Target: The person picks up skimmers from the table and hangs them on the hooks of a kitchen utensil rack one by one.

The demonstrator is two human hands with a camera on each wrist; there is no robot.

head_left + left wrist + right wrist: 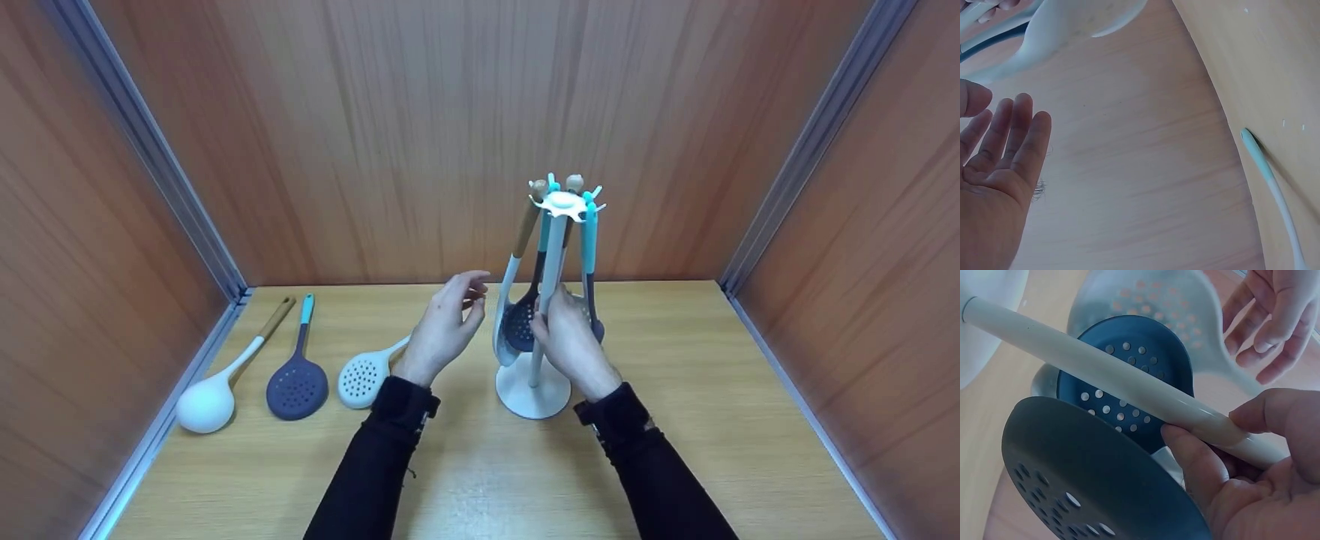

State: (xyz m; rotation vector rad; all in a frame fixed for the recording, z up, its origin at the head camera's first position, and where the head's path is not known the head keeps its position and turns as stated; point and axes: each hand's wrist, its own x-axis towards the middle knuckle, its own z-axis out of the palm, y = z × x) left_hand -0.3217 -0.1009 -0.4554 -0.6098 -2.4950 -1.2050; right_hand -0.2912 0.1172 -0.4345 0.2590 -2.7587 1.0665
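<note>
Stand (553,255) between hands (448,322) (574,341), in right's grip

Pole (1100,372) smooth, glossy, perhaps plastic; tabletop (750,450) wood-grained, slightly shiny; sleeve (360,472) matt cloth.

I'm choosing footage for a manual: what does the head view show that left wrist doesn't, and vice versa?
Head only: a round, white, brown-handled ladle and a dark-blue perforated turner, lying on the pale wooden tabletop.

Left wrist only: the turquoise handle end of a white-stemmed utensil there.

Both: the left hand, holding nothing, and a hanging white utensil.
</note>
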